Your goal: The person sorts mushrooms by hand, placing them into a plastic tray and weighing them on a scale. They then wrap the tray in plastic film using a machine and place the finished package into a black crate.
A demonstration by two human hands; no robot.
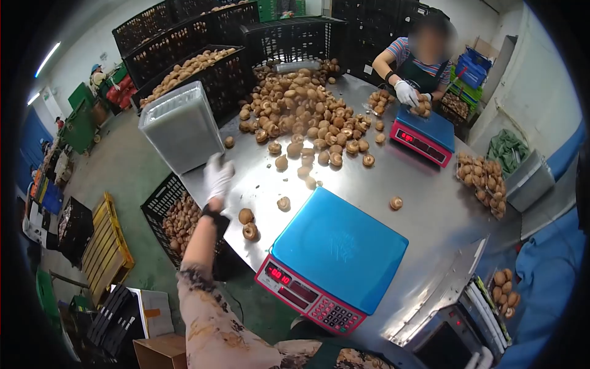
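My left hand (218,177), in a white glove with a black band at the wrist, reaches out over the table's left edge. Its fingers are stretched out beside the lower corner of a tall stack of clear plastic trays (182,132). Low at the right edge of view, my right hand (480,358) shows only in part, gloved, its fingers extended near a metal machine (445,338). In front of me a scale (338,246) with a blue top and red body reads -0.010. Loose mushrooms (247,222) lie between my left arm and the scale.
A big pile of mushrooms (301,101) spills from a tipped black crate (295,40) across the metal table (362,190). Opposite, a co-worker (424,61) handles mushrooms over a second scale (424,132). Packed mushrooms (482,181) sit at right; a filled crate (178,215) stands below left.
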